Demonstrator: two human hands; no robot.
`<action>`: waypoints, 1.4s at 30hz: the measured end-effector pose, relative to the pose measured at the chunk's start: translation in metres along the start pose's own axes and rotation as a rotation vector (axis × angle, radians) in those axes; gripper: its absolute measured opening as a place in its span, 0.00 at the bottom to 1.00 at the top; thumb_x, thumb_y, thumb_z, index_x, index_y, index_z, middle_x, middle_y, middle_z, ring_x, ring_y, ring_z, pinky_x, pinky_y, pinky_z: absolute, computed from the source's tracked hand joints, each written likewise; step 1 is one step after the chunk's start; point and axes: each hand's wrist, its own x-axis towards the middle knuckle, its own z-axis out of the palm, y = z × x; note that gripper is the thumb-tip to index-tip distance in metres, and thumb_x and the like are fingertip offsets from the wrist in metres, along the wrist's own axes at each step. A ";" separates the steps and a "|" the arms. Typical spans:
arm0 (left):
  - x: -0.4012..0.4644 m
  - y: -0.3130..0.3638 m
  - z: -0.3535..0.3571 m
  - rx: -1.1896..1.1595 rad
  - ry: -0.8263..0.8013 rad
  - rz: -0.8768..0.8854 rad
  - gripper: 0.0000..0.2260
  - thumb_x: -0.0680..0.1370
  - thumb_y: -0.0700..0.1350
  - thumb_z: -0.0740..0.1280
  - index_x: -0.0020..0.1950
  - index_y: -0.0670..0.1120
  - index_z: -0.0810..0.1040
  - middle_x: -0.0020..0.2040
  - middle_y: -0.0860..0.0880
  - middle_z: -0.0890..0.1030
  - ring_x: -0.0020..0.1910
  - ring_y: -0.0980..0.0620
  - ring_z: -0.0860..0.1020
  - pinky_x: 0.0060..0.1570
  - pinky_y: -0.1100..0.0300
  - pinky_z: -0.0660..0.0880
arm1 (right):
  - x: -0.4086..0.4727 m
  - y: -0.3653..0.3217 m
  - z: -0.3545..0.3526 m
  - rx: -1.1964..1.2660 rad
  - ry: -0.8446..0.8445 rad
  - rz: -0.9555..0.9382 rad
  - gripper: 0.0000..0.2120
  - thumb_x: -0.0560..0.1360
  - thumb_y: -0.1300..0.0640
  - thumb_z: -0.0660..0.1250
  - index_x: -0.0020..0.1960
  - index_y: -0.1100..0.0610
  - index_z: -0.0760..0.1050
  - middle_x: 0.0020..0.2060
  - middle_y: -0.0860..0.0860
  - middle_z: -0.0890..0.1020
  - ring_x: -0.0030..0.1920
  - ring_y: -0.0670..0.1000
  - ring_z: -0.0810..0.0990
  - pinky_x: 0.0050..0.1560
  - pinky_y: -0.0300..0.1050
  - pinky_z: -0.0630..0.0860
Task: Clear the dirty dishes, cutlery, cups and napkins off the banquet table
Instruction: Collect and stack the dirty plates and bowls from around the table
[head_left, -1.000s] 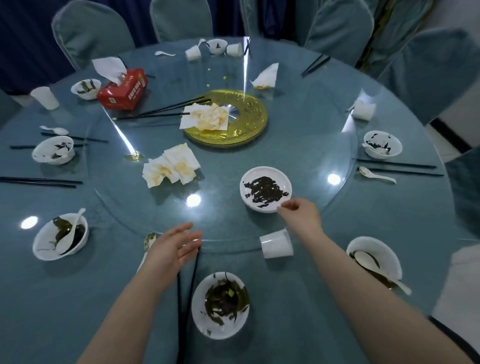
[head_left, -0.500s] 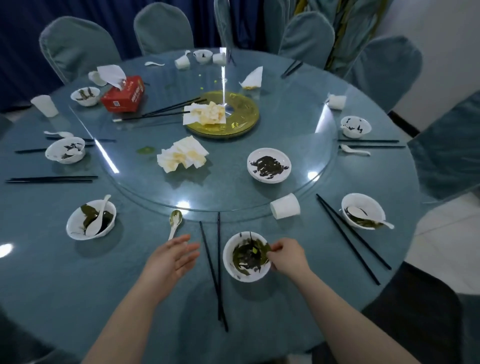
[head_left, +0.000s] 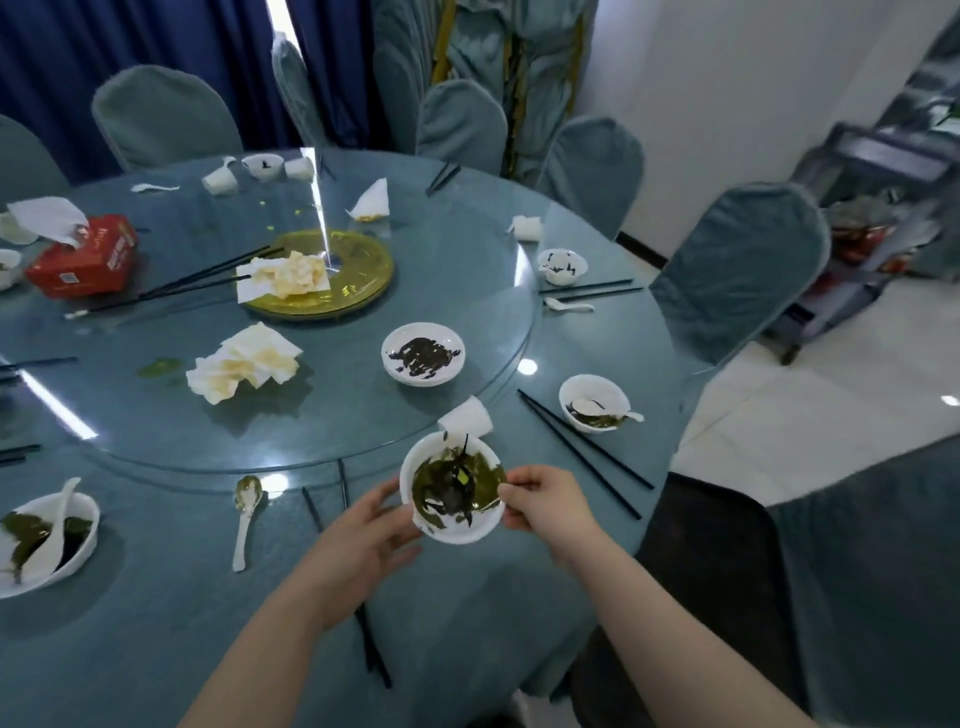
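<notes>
Blue curtains and teal-covered chairs ring the upper half of the frame, with a blurred service cart at the upper right. Filling the left and centre is the round counter under a teal cloth, topped by a glass turntable with a gold centre disc. At the upper left lies a red tissue box; its white lettering is too blurred to read. Crumpled stained napkins sit left of centre. A shallow dish smeared dark stands at centre, with a tipped white cup just below it. Low in the centre, the soiled bowl of green scraps is held between both hands: the left hand has its fingers curled against the bowl's left wall, and the right hand pinches the right rim. Black chopsticks lie to the right, and a spoon to the left.
</notes>
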 end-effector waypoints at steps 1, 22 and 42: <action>0.004 0.002 0.008 -0.005 -0.002 0.008 0.18 0.73 0.40 0.69 0.61 0.53 0.74 0.54 0.44 0.84 0.51 0.47 0.83 0.54 0.51 0.77 | 0.001 -0.001 -0.008 0.010 0.008 -0.001 0.09 0.74 0.67 0.66 0.38 0.57 0.77 0.29 0.51 0.81 0.26 0.44 0.78 0.31 0.37 0.76; 0.127 0.028 0.110 -0.105 0.270 0.145 0.16 0.77 0.37 0.65 0.65 0.45 0.73 0.47 0.46 0.85 0.45 0.48 0.84 0.47 0.54 0.77 | 0.162 0.031 -0.189 -0.073 0.492 0.189 0.15 0.72 0.46 0.71 0.51 0.54 0.74 0.37 0.52 0.82 0.35 0.51 0.82 0.44 0.49 0.81; 0.155 0.026 0.122 0.085 0.390 0.173 0.14 0.75 0.38 0.70 0.56 0.54 0.78 0.48 0.43 0.84 0.47 0.49 0.84 0.45 0.59 0.79 | 0.153 -0.007 -0.125 -0.324 -0.040 -0.438 0.09 0.73 0.59 0.71 0.38 0.48 0.76 0.33 0.40 0.80 0.39 0.38 0.77 0.41 0.27 0.71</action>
